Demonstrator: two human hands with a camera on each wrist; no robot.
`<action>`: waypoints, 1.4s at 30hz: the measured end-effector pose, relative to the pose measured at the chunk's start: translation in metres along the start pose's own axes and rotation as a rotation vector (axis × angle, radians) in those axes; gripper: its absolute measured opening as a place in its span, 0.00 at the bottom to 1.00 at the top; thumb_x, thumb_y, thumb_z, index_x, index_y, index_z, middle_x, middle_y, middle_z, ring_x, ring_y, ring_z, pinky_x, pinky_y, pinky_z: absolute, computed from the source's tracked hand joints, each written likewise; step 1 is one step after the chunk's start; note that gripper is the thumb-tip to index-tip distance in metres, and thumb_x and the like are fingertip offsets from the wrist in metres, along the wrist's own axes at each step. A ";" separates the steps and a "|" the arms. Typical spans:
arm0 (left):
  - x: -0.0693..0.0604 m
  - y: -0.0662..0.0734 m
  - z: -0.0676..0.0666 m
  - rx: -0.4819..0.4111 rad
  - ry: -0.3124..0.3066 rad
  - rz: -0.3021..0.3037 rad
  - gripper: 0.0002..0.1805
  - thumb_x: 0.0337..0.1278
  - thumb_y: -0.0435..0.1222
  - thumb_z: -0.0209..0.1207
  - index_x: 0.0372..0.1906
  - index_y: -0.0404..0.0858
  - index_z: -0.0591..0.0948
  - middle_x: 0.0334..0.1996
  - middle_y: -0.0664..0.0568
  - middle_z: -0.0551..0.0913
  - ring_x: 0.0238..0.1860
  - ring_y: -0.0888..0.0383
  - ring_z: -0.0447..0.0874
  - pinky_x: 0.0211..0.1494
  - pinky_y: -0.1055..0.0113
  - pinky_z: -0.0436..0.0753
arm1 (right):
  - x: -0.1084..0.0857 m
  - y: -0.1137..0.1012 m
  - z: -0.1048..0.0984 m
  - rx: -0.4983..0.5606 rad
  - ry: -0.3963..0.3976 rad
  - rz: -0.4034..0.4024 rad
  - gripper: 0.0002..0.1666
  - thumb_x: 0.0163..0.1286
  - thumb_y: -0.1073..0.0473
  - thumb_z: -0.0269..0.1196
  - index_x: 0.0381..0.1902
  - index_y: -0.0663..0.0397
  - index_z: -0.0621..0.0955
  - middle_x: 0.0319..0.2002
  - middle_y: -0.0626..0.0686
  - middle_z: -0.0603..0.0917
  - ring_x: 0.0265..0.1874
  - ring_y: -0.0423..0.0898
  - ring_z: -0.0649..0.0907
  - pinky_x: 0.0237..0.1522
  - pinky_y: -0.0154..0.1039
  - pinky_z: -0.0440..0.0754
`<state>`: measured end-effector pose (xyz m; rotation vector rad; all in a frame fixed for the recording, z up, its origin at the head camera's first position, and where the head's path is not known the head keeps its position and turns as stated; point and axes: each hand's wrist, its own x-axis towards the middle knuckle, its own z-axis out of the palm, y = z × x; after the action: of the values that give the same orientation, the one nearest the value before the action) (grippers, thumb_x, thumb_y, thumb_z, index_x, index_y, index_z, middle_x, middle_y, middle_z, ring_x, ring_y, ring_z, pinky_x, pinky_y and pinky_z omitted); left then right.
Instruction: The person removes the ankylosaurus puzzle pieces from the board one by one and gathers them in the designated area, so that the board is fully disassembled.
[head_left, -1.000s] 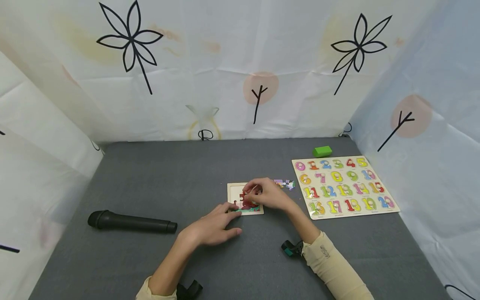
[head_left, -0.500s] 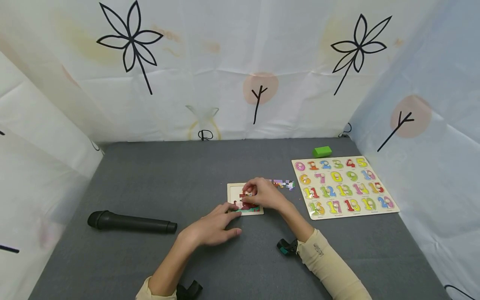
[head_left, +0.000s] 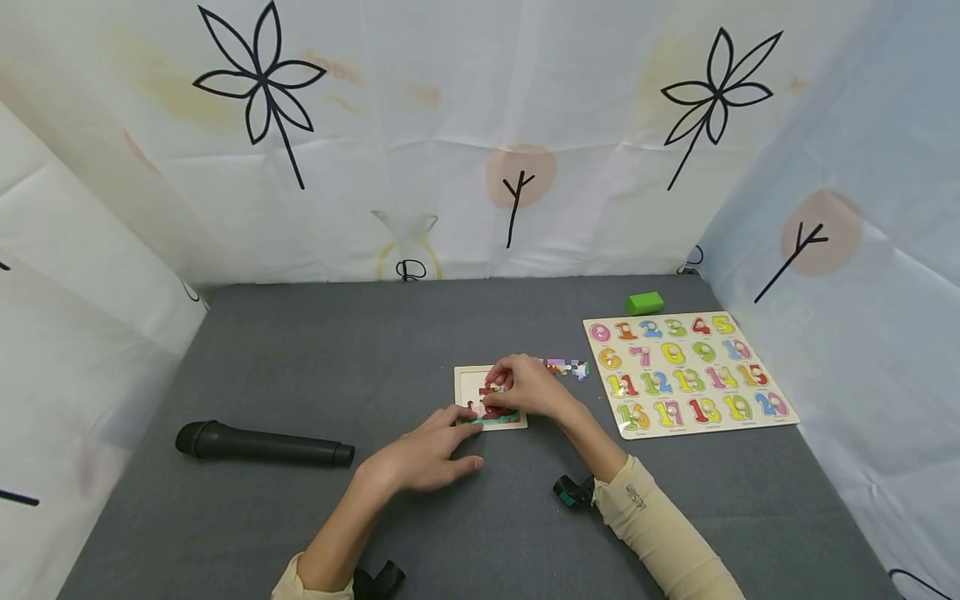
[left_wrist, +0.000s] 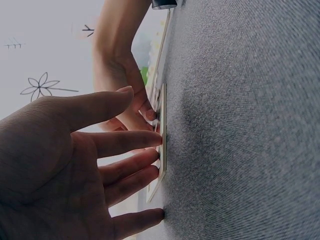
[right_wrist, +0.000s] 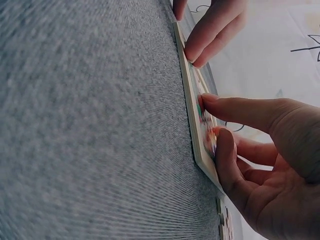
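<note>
A small square jigsaw puzzle tray point(head_left: 462, 382) with a pale wooden rim lies on the grey table, partly filled with red and brown pieces. My left hand point(head_left: 426, 450) rests its fingertips on the tray's near left part, fingers fairly straight and the thumb held apart. From the right, my right hand point(head_left: 532, 387) reaches over the tray. Its thumb and bent fingers pinch a reddish puzzle piece point(right_wrist: 215, 131) against the picture; the fingers mostly cover it. Loose puzzle pieces point(head_left: 579, 370) lie just beyond the right hand, partly hidden by it.
A number puzzle board point(head_left: 693, 375) lies to the right, with a green block point(head_left: 644, 303) behind it. To the left is a black microphone point(head_left: 262, 443). White printed cloth point(head_left: 450, 100) walls in the table at the back and sides.
My right hand and forearm have shifted slightly left over the tray, uncovering more of the loose pieces. The last half second shows almost no motion. My left hand stays put.
</note>
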<state>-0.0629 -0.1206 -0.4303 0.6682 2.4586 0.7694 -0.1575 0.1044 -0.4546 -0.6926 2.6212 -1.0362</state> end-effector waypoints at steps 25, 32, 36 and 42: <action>0.000 -0.001 0.000 -0.004 0.009 0.011 0.31 0.79 0.47 0.61 0.76 0.34 0.77 0.79 0.44 0.70 0.79 0.44 0.68 0.77 0.39 0.74 | -0.002 0.000 0.000 0.038 -0.024 -0.001 0.17 0.68 0.57 0.78 0.46 0.61 0.85 0.39 0.55 0.88 0.34 0.38 0.81 0.39 0.31 0.79; 0.005 -0.014 0.008 0.046 0.040 0.072 0.32 0.80 0.52 0.59 0.75 0.36 0.78 0.77 0.44 0.71 0.76 0.43 0.70 0.72 0.40 0.79 | -0.005 0.002 0.001 0.062 -0.006 -0.021 0.17 0.69 0.58 0.78 0.47 0.57 0.82 0.37 0.53 0.86 0.34 0.37 0.81 0.38 0.31 0.79; 0.010 -0.022 0.012 0.039 0.034 0.071 0.33 0.80 0.55 0.59 0.76 0.38 0.77 0.78 0.44 0.70 0.77 0.44 0.70 0.73 0.41 0.78 | -0.007 0.004 0.003 0.116 0.011 -0.037 0.17 0.68 0.60 0.78 0.47 0.58 0.81 0.36 0.53 0.86 0.33 0.37 0.82 0.37 0.30 0.79; 0.012 -0.027 0.015 0.029 0.028 0.073 0.34 0.80 0.56 0.58 0.77 0.40 0.77 0.79 0.46 0.69 0.77 0.45 0.69 0.73 0.40 0.78 | -0.010 0.006 0.006 0.207 0.020 -0.048 0.16 0.69 0.63 0.76 0.48 0.60 0.81 0.37 0.56 0.87 0.32 0.38 0.83 0.36 0.30 0.79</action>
<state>-0.0717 -0.1273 -0.4618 0.7665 2.4875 0.7766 -0.1492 0.1101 -0.4624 -0.7019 2.4766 -1.3116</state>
